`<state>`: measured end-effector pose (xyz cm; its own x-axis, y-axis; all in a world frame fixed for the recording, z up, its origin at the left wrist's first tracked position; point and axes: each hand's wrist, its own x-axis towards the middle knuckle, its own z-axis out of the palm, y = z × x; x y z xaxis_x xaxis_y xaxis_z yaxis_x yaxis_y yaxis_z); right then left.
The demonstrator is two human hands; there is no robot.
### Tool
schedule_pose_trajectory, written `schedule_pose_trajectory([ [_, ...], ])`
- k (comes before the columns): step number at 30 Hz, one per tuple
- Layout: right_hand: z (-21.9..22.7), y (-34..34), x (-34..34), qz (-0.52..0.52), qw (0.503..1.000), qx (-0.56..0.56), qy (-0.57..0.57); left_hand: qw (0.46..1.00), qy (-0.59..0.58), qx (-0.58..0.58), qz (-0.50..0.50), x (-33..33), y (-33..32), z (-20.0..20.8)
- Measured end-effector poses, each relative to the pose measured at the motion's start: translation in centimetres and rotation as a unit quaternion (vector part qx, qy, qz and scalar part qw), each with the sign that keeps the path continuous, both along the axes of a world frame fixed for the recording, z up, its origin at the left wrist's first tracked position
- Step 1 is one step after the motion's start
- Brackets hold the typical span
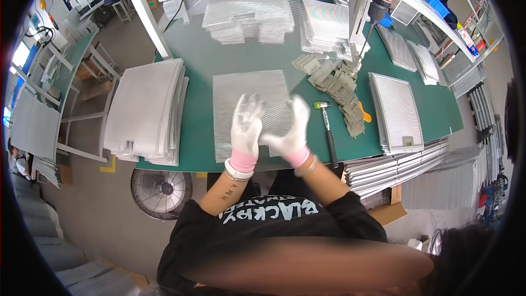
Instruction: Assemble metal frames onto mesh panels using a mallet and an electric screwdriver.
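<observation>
A rectangular metal mesh sheet (pixel 227 87) lies on the green table in front of me, its near edge close to the table's front edge. Over its left half is my left hand (pixel 246 127), in a white glove with a pink cuff, fingers stretched out. My right hand (pixel 291 131), gloved alike, is above the right part of the sheet with thumb and fingers apart. Neither hand holds anything; whether they touch the mesh I cannot tell. To the right of them lies a green-headed mallet (pixel 329 131) with a black grip, beside a heap of small grey-beige plastic frames (pixel 339 89).
Stacked mesh panels (pixel 145 107) overhang the table's left side. Framed mesh panels (pixel 397 112) lie at the right, near an orange tool (pixel 366 113). Mesh sheets (pixel 249 13) are piled at the back. A metal stand (pixel 359 16) rises behind the plastic frames. A floor fan (pixel 161 193) stands below.
</observation>
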<state>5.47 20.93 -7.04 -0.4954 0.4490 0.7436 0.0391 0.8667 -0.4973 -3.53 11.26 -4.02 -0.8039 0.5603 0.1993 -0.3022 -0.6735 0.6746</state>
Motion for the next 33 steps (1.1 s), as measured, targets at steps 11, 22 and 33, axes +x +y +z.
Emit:
schedule_pose_trajectory([
  [11, 3.4, 1.4, 5.6, -0.059, 0.937, -0.231, -0.256, 0.910, 0.171, -0.376, 0.044, -6.0, -8.2, -3.1],
  [22, -4.1, 2.1, 4.1, -0.101, 0.901, -0.235, -0.350, 0.587, 0.497, -0.638, 0.041, -8.4, -6.7, -7.1],
  [33, -4.4, 3.4, 4.2, -0.055, 0.905, -0.213, -0.365, 0.606, 0.505, -0.611, 0.065, -8.0, -7.1, -7.6],
])
